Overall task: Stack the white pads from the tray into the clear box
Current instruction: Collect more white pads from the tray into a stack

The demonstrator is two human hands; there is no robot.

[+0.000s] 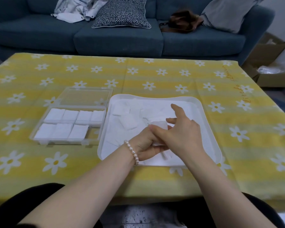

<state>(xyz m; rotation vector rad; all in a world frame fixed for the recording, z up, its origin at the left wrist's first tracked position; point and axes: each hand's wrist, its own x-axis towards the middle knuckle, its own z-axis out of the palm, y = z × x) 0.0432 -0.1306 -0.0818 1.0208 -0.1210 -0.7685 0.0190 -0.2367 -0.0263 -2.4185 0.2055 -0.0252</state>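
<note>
Over the tray [209,119], both hands pinch pads [159,125].

A home living room: a blue sofa [118,38] with cushions [122,13] fills the top of the frame, a low table under a yellow daisy-print cloth [155,76] in the middle, cardboard boxes [270,63] at the right edge.

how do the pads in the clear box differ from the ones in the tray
The pads in the clear box sit squared up in two neat rows, four behind and three in front, while the pads in the tray lie loose, tilted and overlapping. The box pads appear to stand as thick stacks; the tray pads are mostly spread flat. Nothing touches the box pads, whereas both hands hold a few tray pads. Both sets are white and roughly square.
</note>
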